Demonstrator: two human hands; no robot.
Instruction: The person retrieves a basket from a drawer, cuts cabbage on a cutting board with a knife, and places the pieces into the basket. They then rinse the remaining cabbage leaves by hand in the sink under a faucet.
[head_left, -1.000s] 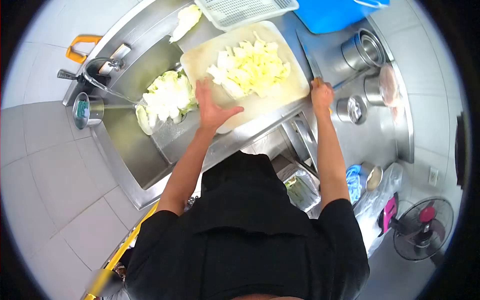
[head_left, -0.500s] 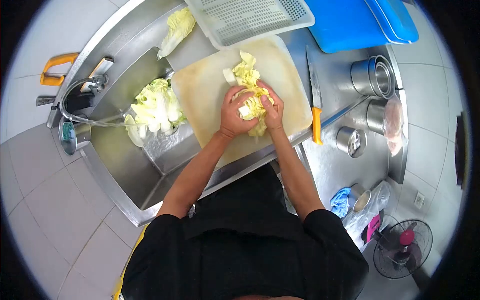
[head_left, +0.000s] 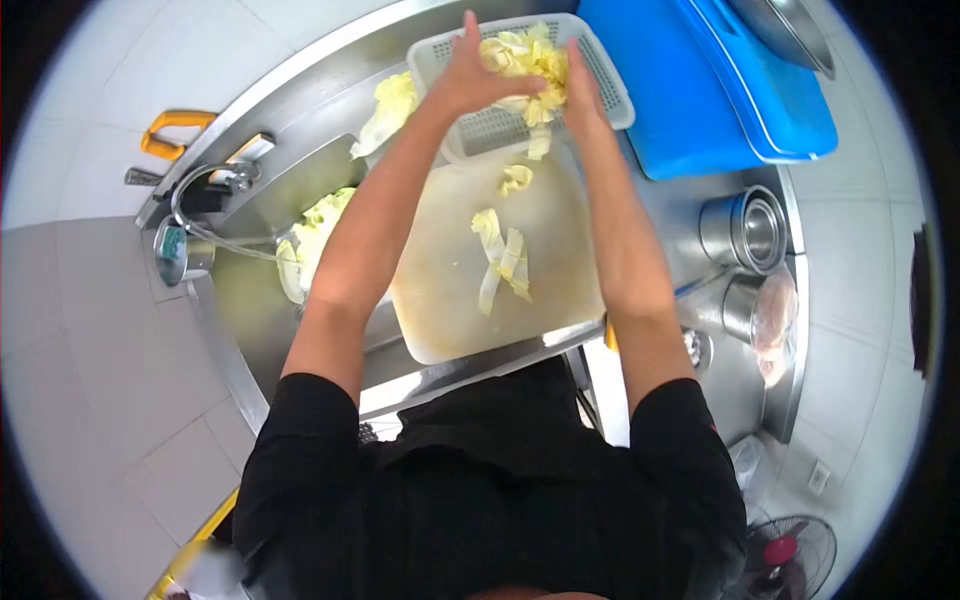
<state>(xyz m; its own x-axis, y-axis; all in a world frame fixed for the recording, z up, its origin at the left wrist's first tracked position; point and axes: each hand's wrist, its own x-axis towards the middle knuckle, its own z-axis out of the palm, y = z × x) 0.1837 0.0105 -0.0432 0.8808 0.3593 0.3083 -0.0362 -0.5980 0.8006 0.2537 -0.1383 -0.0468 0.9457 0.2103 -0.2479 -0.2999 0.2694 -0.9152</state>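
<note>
Both of my hands are stretched out over a white perforated basket [head_left: 614, 98]. Cut pale-yellow napa cabbage [head_left: 528, 62] lies in and over it, between my palms. My left hand [head_left: 482, 82] has its fingers spread, thumb reaching across the cabbage. At the other side, my right hand [head_left: 583, 95] is held upright with fingers extended. One strip dangles at the basket's near rim. Below, the cutting board [head_left: 445, 305] carries a few loose cabbage strips [head_left: 492, 255] and a small curled piece [head_left: 516, 180].
A cabbage leaf [head_left: 388, 118] lies left of the basket. More cabbage [head_left: 322, 225] sits in the sink, partly behind my left arm. A blue container [head_left: 660, 95] stands right of the basket, beyond metal pots [head_left: 735, 232]. An orange knife handle [head_left: 611, 338] peeks out beside my right arm.
My hands have moved from the cutting board up and away to the basket, carrying the cut cabbage and spreading apart there. A few strips stayed on the board. The camera view has shifted.
</note>
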